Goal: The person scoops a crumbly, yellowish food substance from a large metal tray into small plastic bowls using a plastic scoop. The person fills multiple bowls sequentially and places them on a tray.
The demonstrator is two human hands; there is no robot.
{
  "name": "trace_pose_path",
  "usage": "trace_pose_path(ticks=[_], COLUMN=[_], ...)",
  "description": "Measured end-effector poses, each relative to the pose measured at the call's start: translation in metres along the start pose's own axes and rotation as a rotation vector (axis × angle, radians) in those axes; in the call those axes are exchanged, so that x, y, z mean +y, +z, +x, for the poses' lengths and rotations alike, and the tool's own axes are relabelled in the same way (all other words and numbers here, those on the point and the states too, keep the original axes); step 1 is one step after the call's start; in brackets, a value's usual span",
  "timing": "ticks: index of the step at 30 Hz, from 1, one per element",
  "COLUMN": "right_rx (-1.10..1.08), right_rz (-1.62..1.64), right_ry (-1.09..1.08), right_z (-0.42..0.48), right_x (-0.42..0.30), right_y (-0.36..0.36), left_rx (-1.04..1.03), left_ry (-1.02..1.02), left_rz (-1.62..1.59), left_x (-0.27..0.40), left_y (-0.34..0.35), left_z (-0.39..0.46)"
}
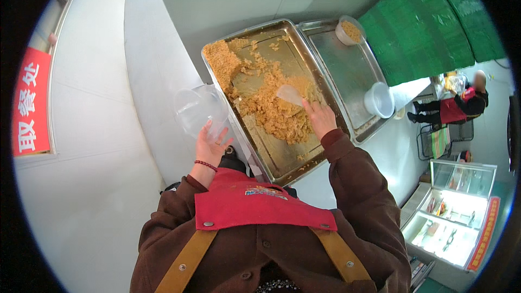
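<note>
My right hand (321, 117) grips the handle of a translucent rice paddle (290, 94). The paddle's blade rests on a heap of tan, sticky grain (281, 124) that looks like cooked rice. This heap spreads over a large metal tray (266, 160), with a thicker block of the grain (220, 63) at its far left corner. Beside the tray's left edge, my left hand (209, 144) holds a clear plastic bowl (199, 108) by its near side, thumb against it and other fingers spread. The bowl appears tilted, and I see no grain in it.
A second metal tray (336, 63) adjoins on the right, bearing a tub of grain (350, 32) and a white plastic tub (379, 99). Green-wrapped boxes (415, 28) stand behind it. Farther right are a person in a red apron (458, 106) and a lit display freezer (447, 224).
</note>
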State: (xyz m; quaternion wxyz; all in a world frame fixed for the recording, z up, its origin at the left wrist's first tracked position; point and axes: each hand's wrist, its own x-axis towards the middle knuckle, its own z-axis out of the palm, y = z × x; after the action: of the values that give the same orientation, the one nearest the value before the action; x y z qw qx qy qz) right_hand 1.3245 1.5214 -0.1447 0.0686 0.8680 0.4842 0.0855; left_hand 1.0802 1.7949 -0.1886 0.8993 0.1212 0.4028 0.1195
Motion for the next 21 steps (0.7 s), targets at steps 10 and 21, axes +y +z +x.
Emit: trace_pose_path(ticks=[10, 21], right_rx=[-0.156, -0.289], right_rz=[-0.021, 0.039], right_ry=[0.228, 0.287], right_z=[-0.035, -0.045], right_x=[-0.032, -0.02], right_y=[-0.005, -0.069], left_rx=[-0.12, -0.054], left_ry=[0.033, 0.032], left_rz=[0.094, 0.055], left_x=[0.005, 0.006], left_y=[0.015, 0.012], left_z=[0.004, 0.006])
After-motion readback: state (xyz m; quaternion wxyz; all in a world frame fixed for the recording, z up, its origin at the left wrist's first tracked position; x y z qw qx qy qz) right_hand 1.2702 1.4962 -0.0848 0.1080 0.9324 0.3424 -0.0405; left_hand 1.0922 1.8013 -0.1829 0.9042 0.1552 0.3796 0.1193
